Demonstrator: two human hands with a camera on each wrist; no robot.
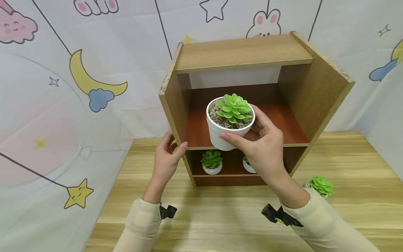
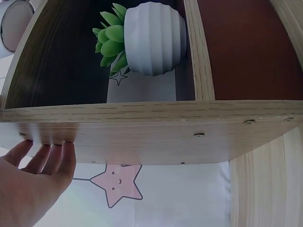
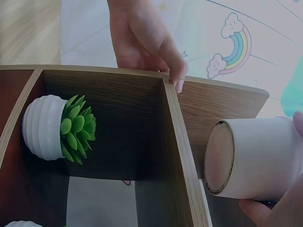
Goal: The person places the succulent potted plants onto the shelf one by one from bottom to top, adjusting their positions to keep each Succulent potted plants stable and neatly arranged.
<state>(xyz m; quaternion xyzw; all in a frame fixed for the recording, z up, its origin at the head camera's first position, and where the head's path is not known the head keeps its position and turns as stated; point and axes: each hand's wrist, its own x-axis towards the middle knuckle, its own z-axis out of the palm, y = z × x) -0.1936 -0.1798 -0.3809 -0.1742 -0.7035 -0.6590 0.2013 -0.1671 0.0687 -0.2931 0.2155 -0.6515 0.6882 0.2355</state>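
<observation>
My right hand [image 1: 267, 150] grips a potted succulent [image 1: 233, 109] by its smooth white pot, thumb on the near side and fingers behind. The pot is raised in front of the upper compartment of a wooden shelf [image 1: 245, 52]; in the right wrist view the bare underside of the white pot [image 3: 220, 158] shows, apart from the boards. At the shelf's left side panel, my left hand [image 1: 165, 155] holds the front edge, its thumb over the edge. Its fingertips press the panel's outer face in the left wrist view.
Two smaller succulents in ribbed white pots, a left one [image 1: 212, 161] and a partly hidden right one [image 1: 249, 166], stand in the lower compartment. Another succulent [image 1: 321, 185] is on the wooden table [image 1: 226, 217], partly behind my right sleeve. A patterned cloth [image 1: 141, 42] hangs behind.
</observation>
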